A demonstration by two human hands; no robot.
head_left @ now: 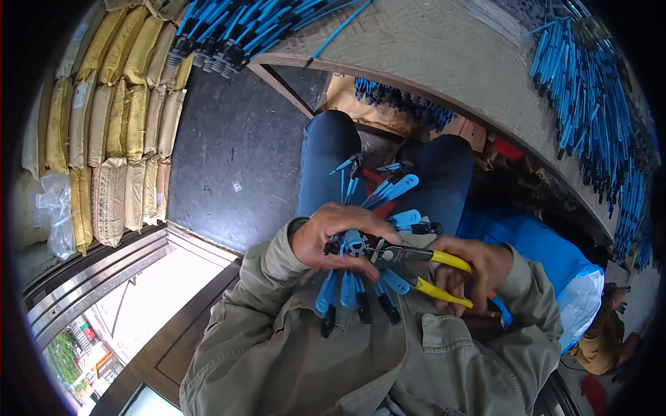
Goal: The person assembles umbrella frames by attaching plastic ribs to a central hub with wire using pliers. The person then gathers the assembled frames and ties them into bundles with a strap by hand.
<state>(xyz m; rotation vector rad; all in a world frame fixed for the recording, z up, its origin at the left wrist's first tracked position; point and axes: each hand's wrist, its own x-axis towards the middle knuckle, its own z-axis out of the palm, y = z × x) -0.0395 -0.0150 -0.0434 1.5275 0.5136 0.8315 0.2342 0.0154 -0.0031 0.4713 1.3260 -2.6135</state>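
Note:
My left hand (pixel 347 225) is closed around the middle of a cluster of blue plastic pieces with black ends (pixel 345 288), which fan out above and below my fingers. In my right hand (pixel 475 267) is a pair of pliers with yellow handles (pixel 444 258), fingers wrapped round the grips. The dark metal jaws of the pliers reach to the centre of the cluster, beside my left thumb and fingers. Whether the jaws are closed on a piece cannot be made out. More blue pieces with black parts (pixel 399 188) stick out over my lap.
A table (pixel 416 41) curves across the top, bearing piles of blue-and-black pieces (pixel 583 90) at the right and more (pixel 236 31) at the left. Stacked yellow and tan sacks (pixel 104 125) stand far left. A blue sheet or bag (pixel 534 246) lies by my right arm.

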